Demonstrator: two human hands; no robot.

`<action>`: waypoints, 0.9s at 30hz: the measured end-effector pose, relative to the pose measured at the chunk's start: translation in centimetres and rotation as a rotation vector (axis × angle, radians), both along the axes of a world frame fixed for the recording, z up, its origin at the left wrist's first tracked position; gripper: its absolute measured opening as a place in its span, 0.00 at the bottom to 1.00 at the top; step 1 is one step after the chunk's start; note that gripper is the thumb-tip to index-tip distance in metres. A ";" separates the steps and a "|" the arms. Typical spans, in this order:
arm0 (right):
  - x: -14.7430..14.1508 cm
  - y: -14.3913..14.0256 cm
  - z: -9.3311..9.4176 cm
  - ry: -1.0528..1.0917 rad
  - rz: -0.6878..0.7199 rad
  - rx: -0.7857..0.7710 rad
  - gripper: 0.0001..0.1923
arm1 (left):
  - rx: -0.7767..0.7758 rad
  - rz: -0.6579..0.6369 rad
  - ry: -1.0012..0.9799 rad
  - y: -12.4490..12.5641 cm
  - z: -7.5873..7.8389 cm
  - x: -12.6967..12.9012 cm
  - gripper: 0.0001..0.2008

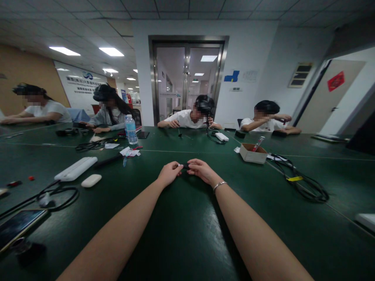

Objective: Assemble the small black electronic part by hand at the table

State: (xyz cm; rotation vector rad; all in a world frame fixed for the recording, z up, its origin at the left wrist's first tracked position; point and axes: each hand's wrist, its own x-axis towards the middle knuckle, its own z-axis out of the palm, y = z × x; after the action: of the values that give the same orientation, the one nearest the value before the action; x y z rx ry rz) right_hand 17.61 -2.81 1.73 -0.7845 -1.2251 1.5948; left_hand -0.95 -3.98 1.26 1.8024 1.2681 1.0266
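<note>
Both of my arms reach forward over the dark green table (172, 218). Between my fingertips is a small black object (185, 166), too small and dark to name. My left hand (170, 173) pinches its left end, with a light spot showing at the fingertips. On the other end, the fingers and thumb of my right hand (202, 171) are closed. A metal bracelet (219, 186) circles my right wrist. The hands hold the object just above the tabletop, near the middle of the view.
To the left lie a white power bank (76, 168), a white oval case (91, 180), a phone (22, 226) and black cables. A water bottle (131, 130) stands farther back. At right are a small cardboard box (253, 154) and coiled cable (307, 183). Several people sit across the table.
</note>
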 end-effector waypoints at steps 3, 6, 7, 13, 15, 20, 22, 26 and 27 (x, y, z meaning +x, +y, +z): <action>-0.1 0.1 0.0 -0.006 -0.004 -0.005 0.08 | 0.019 0.009 -0.015 0.1 -0.1 0.0 0.17; -0.1 0.1 0.1 -0.017 -0.018 -0.022 0.11 | 0.046 0.015 -0.068 0.1 -0.2 0.0 0.15; -0.1 0.1 0.1 -0.024 -0.020 -0.030 0.12 | 0.046 0.008 -0.077 0.1 -0.2 0.0 0.15; -0.2 -0.2 0.5 -0.058 -0.015 -0.025 0.12 | 0.013 -0.001 -0.030 0.0 0.0 -0.2 0.17; -0.3 -0.4 0.6 -0.065 -0.017 -0.025 0.12 | 0.006 0.003 -0.017 0.0 0.1 -0.2 0.18; -0.4 -0.5 0.7 -0.045 -0.031 -0.025 0.10 | 0.010 0.000 0.008 0.1 0.1 -0.2 0.20; -0.3 -0.4 0.5 -0.033 -0.034 -0.019 0.07 | 0.019 -0.001 0.009 0.1 0.0 -0.2 0.20; -0.3 -0.2 0.3 -0.045 -0.038 -0.036 0.09 | 0.031 0.008 -0.003 0.2 -0.1 -0.1 0.19; -0.3 -0.2 0.4 -0.052 -0.034 -0.045 0.09 | 0.032 0.011 -0.005 0.1 0.0 -0.1 0.19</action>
State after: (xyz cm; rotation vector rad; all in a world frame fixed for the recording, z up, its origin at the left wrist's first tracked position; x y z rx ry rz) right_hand 17.29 -3.00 2.10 -0.8762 -1.2105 1.5870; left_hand -1.04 -3.85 1.24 1.8178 1.2665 1.0622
